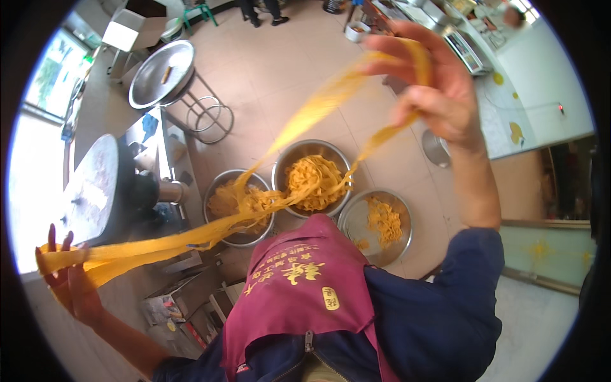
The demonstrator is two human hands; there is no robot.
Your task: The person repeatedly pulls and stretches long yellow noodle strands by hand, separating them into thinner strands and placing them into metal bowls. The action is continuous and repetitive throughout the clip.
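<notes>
My left hand [73, 277], at the far left, has long flat yellow strips looped over its spread fingers. They look like wide noodles or sheets cut into ribbons. Up at the right, my raised right hand [439, 92] holds more of the yellow strips [331, 95], hung between thumb and curled fingers. The strips stretch between both hands and cross over a left metal bowl [209, 213] and a middle metal bowl [278, 162], where a heap of curled strips [315, 180] lies. A right metal bowl [356, 219] contains shorter yellow pieces [385, 221].
At left stands a machine [95, 191] with a round grey top. Behind it a wide metal basin [149, 73] rests on a tall wire stand [213, 118]. A counter with a scale [466, 52] runs along the right. A person's legs [261, 9] show far back.
</notes>
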